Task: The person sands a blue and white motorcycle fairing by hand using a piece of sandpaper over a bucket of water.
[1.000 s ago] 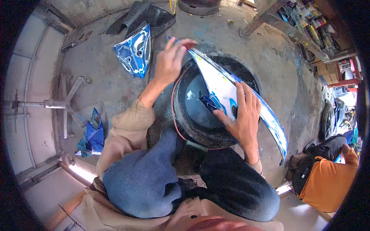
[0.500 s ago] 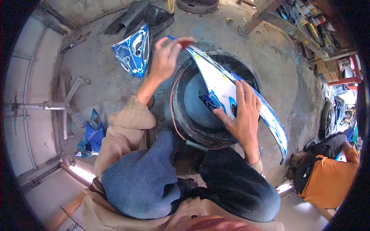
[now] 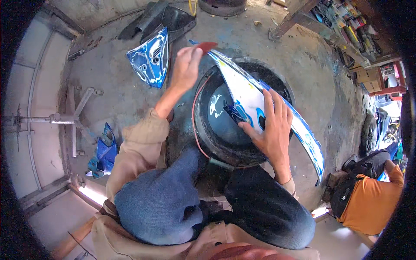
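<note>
A long white and blue plastic panel (image 3: 242,89) with a tapered end lies diagonally over a black tub (image 3: 203,136) of water, a pink hose along its side. My right hand (image 3: 271,134) grips the panel around its middle, fingers over the white face, thumb at the inner edge beside a cut-out. My left hand (image 3: 187,69), fingers closed, holds a red sheet (image 3: 207,46), apparently an abrasive sheet, at the panel's upper tip. I sit with my knees bent on either side below the tub.
A blue-patterned panel (image 3: 149,60) and black parts (image 3: 173,21) lie upper left, a blue part (image 3: 106,151) lower left by a metal stand (image 3: 82,104). A cluttered shelf (image 3: 340,24) stands upper right. A person in orange (image 3: 366,199) crouches at the right, near a wheel (image 3: 368,134).
My left hand with the red sheet has shifted a little left along the panel's tip, showing more of the sheet. My right hand and the panel have barely moved.
</note>
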A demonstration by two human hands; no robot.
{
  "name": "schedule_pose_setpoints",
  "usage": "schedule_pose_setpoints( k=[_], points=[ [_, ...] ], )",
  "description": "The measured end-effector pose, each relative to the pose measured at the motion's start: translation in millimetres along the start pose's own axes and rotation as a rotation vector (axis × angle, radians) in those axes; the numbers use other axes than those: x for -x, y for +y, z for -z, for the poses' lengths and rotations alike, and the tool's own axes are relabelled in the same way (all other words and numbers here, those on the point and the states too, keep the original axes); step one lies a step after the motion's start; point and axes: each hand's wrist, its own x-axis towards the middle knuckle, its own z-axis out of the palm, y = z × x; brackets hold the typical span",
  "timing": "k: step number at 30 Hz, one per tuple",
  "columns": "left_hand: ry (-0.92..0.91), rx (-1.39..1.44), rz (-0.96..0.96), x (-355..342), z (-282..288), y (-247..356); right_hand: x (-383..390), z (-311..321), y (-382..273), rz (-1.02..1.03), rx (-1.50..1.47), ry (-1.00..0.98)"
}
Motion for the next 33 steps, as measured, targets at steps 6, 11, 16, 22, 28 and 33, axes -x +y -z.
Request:
schedule_pose_setpoints(
  k=[6,11,16,22,28,33],
  points=[
    [-0.063,-0.118,0.088,-9.5,15.4,-16.2,0.0,0.4,-5.7,0.015,-0.022,-0.021],
    [0.101,0.030,-0.151,4.6,-13.4,6.5,-0.1,2.8,-3.8,-0.015,-0.025,-0.042],
    [0.134,0.004,0.081,-11.8,12.5,-25.8,0.2,0.2,-11.6,0.008,-0.031,-0.037],
    [-0.113,0.100,-0.018,5.2,-0.3,0.7,-0.6,-0.1,-4.3,-0.018,-0.014,-0.043],
    [0.071,0.214,0.193,-8.5,9.4,-23.9,-4.2,-1.0,-9.7,-0.007,-0.035,-0.022],
    [-0.034,0.167,0.027,3.5,-3.8,3.0,-0.1,2.2,-4.2,-0.031,-0.018,-0.044]
  ],
)
